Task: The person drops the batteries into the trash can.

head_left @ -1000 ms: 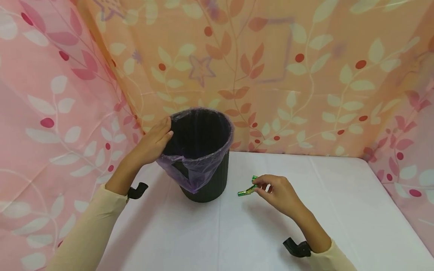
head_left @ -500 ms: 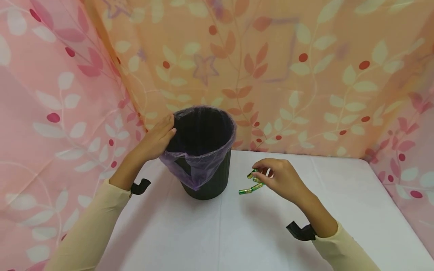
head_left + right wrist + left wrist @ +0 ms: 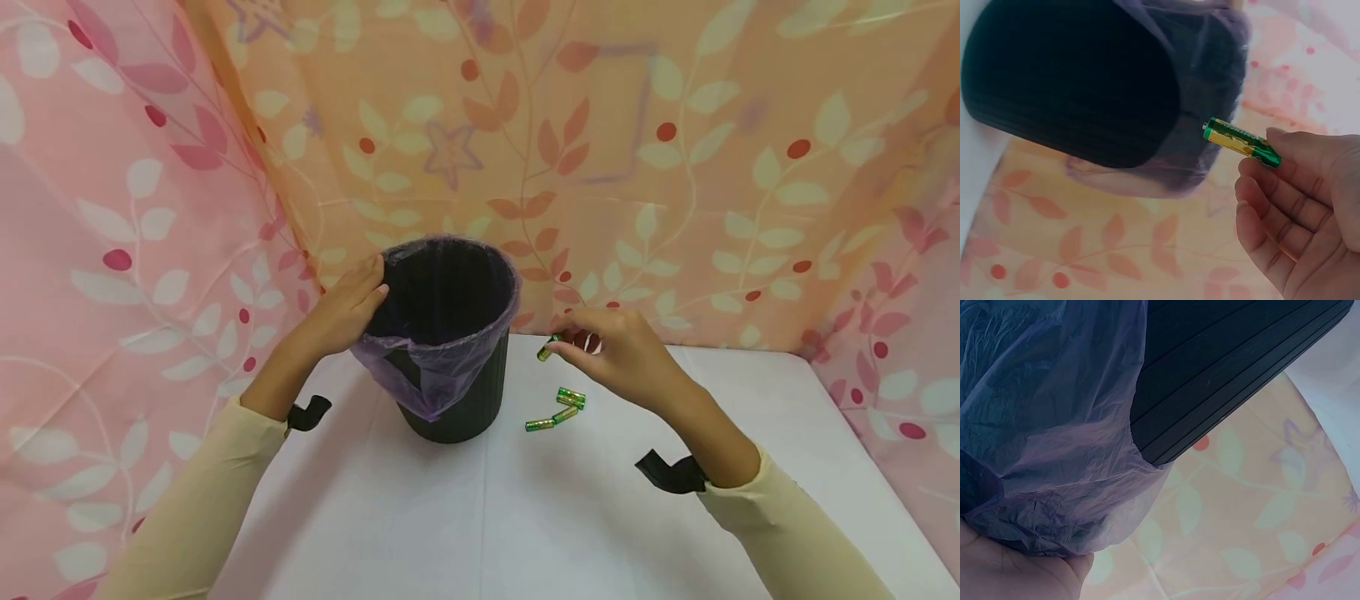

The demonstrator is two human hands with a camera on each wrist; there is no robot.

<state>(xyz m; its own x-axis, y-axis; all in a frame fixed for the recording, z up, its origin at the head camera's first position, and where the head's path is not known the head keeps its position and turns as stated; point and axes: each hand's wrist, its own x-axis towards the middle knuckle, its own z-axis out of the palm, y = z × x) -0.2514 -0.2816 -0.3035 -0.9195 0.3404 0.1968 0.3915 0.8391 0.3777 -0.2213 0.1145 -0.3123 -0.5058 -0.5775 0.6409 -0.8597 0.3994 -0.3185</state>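
In the head view a black trash bin (image 3: 491, 379) stands on the white table, lined with a translucent purple bag (image 3: 450, 379) folded over its rim. The left hand (image 3: 341, 310) rests against the bin's left rim, fingers looking straight. Its palm touches the bag (image 3: 1085, 450) in the left wrist view, where the fingertips are hidden. To the right of the bin, the right hand (image 3: 626, 354) pinches a green and gold battery (image 3: 1241, 142) between thumb and fingers, above the table. Several similar batteries (image 3: 565, 414) lie on the table below that hand.
The white tabletop (image 3: 570, 517) ends at the back against an orange leaf-patterned cloth (image 3: 675, 208). Pink patterned cloth (image 3: 90, 350) hangs on the left side, and more on the right. A black band piece (image 3: 671, 473) sits on each wrist.
The right hand has risen away from the batteries on the table, carrying one battery up and slightly back. The left hand stays at the bin's rim.
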